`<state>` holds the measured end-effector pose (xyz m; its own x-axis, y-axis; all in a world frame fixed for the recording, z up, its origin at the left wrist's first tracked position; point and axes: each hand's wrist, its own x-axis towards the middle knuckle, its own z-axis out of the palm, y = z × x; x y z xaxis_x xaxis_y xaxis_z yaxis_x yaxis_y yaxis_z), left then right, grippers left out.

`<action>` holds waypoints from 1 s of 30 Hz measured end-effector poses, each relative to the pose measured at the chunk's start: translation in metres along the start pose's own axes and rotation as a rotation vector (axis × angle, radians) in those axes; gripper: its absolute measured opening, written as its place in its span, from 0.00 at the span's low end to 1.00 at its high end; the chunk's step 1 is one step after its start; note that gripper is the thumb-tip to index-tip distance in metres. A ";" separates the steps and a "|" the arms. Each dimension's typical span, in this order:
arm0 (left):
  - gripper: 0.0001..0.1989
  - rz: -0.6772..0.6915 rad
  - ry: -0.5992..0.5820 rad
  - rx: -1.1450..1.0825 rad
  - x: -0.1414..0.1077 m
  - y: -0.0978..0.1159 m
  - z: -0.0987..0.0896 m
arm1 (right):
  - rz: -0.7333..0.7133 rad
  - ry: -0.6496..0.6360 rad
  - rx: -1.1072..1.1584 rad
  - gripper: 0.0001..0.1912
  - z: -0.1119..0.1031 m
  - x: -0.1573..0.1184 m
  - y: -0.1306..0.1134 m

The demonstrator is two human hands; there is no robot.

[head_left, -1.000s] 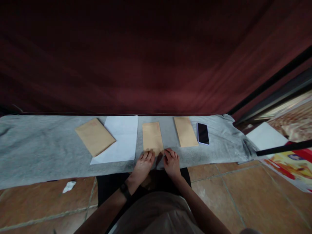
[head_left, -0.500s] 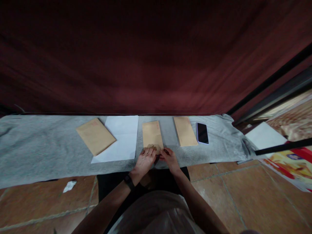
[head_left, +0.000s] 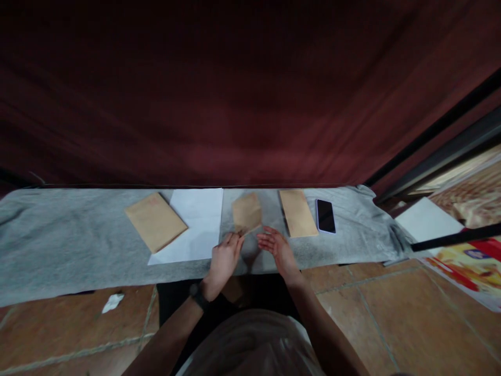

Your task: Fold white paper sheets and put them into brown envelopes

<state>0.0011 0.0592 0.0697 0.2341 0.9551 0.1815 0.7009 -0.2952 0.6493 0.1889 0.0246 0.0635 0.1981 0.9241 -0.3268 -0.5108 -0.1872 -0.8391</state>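
A brown paper envelope (head_left: 247, 211) is held up at its near left corner by my left hand (head_left: 226, 259), fingers pinched on it. It is tilted and slightly blurred. My right hand (head_left: 278, 251) lies just right of its near edge, fingers stretched and apart, holding nothing. A second brown envelope (head_left: 298, 213) rests flat on the grey cloth beyond my right hand. To the left, a stack of brown envelopes (head_left: 156, 222) overlaps white paper sheets (head_left: 199, 222).
The grey cloth (head_left: 78, 235) covers a long narrow surface against a dark red curtain (head_left: 235, 104). A phone (head_left: 325, 215) lies right of the second envelope. A printed box (head_left: 475, 269) and a dark metal bar (head_left: 457, 237) stand at the right. Crumpled tissue (head_left: 112, 302) is on the tiled floor.
The middle envelope has been lifted and turned from lying flat; its red print no longer shows. My left hand has shifted left with it, and my right hand has let go and opened.
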 end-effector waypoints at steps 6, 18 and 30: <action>0.27 -0.575 0.246 -1.186 0.009 0.032 0.013 | -0.033 0.016 -0.131 0.24 0.007 -0.009 0.002; 0.26 -0.894 0.008 -1.363 -0.042 0.052 0.088 | -0.193 -0.073 -0.572 0.14 -0.014 0.010 0.031; 0.22 0.244 -0.078 0.106 -0.062 0.013 0.058 | -0.326 0.105 -0.908 0.18 -0.022 0.033 0.031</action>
<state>0.0342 -0.0056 0.0239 0.4529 0.8517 0.2635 0.6829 -0.5214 0.5116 0.1984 0.0420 0.0167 0.3118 0.9500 -0.0186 0.4138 -0.1534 -0.8973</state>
